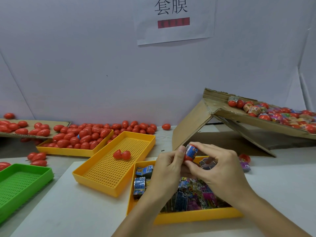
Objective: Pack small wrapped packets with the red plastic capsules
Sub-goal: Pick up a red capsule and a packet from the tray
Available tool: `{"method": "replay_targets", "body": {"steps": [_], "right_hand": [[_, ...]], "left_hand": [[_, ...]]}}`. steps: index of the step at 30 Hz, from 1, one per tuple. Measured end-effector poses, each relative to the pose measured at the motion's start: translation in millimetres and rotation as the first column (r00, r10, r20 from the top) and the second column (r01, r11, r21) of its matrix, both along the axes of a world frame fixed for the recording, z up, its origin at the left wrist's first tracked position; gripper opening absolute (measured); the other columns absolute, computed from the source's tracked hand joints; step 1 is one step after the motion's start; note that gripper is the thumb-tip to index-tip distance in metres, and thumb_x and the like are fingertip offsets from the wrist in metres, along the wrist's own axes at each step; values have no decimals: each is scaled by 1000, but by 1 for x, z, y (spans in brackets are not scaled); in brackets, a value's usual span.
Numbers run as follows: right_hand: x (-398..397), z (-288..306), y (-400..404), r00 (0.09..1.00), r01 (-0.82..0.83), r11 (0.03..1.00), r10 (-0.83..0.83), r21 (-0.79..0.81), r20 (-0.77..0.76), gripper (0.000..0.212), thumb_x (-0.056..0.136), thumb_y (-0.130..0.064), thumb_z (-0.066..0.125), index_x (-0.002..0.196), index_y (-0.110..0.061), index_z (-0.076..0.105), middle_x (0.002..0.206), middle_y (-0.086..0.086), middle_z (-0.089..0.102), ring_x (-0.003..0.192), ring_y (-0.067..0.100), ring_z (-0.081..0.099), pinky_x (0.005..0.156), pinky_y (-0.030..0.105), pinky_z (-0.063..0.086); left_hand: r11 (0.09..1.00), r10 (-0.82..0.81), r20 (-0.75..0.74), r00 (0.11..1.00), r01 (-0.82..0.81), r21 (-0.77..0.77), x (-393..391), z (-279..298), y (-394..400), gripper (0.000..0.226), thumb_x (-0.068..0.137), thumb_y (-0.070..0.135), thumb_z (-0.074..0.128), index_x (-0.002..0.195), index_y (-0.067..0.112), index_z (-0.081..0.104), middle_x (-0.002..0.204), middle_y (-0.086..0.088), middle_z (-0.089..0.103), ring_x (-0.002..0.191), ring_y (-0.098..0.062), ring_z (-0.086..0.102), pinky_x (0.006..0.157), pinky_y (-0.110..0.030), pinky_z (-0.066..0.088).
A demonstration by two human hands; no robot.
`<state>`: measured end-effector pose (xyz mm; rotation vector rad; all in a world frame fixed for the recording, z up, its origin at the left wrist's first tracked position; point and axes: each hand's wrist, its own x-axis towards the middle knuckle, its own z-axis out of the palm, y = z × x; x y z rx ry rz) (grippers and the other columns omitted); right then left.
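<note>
My left hand (pixel 166 168) and my right hand (pixel 217 165) meet above the near yellow tray (pixel 196 217), which holds several small wrapped packets (pixel 139 185). Between their fingertips they pinch a red capsule (pixel 189 157) with a blue wrapped packet (pixel 191 151) standing out of its top. An open red capsule (pixel 121 154) lies in the middle perforated yellow tray (pixel 109 175). Many closed red capsules (pixel 82 136) fill the far yellow tray (pixel 68 151) and spill over the table behind it.
A green perforated tray (pixel 20 183) sits at the left edge. A tilted cardboard box flap (pixel 191 127) rises at the right, carrying a heap of filled wrapped capsules (pixel 273 113). Cardboard with capsules (pixel 30 127) lies far left. A paper sign (pixel 174 19) hangs on the wall.
</note>
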<state>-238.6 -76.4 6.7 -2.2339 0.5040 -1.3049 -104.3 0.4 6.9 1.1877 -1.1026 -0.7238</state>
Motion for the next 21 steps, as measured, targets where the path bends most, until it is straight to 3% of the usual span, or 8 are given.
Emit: {"method": "replay_targets", "body": {"steps": [4,6,9,12,16,21], "right_hand": [[0,1,-2,999,-49,998,48,38,23,46,80,-26,79,124,-18,70,110,-14,72,99,4,68,73,21,58],[-1,2,-3,995,-94,994,92,58,27,42,80,-30,78,121,-23,71,109,-18,71,101,4,67,73,20,56],[0,2,-4,993,-117,993,117,29,10,41,80,-28,79,120,-25,71,113,-19,70,106,4,66,77,15,53],[0,1,-3,997,-74,997,74,-14,6,45,77,-17,83,120,-23,71,114,-18,68,106,3,65,81,18,56],[1,2,-1,1000,4,995,-2,-95,20,47,74,-14,86,118,-17,72,113,-22,64,106,3,66,89,31,57],[1,5,2,999,0,989,6,-150,44,47,74,-13,86,116,-23,69,108,-37,55,99,5,65,82,19,55]], "left_hand": [[1000,-21,-80,997,22,9,1,1,1,47,96,39,47,89,-1,71,82,-20,74,76,-25,74,68,-31,62],[1000,-26,-107,994,24,-19,1,2,1,38,96,37,50,98,7,72,89,-19,72,82,-23,73,71,-34,62],[999,-10,-32,999,9,-31,0,2,0,37,91,38,57,115,12,69,101,-10,74,96,-23,72,77,-39,62],[1000,-9,25,1000,9,-26,-1,1,0,38,90,34,59,113,5,69,98,-14,75,94,-27,73,81,-43,61],[999,-10,34,999,11,-39,-1,0,0,36,92,32,58,112,4,70,94,-14,75,90,-25,73,80,-38,61],[998,0,47,999,3,-57,-2,0,0,36,91,32,60,112,5,70,97,-13,76,94,-25,73,85,-42,60]]}}
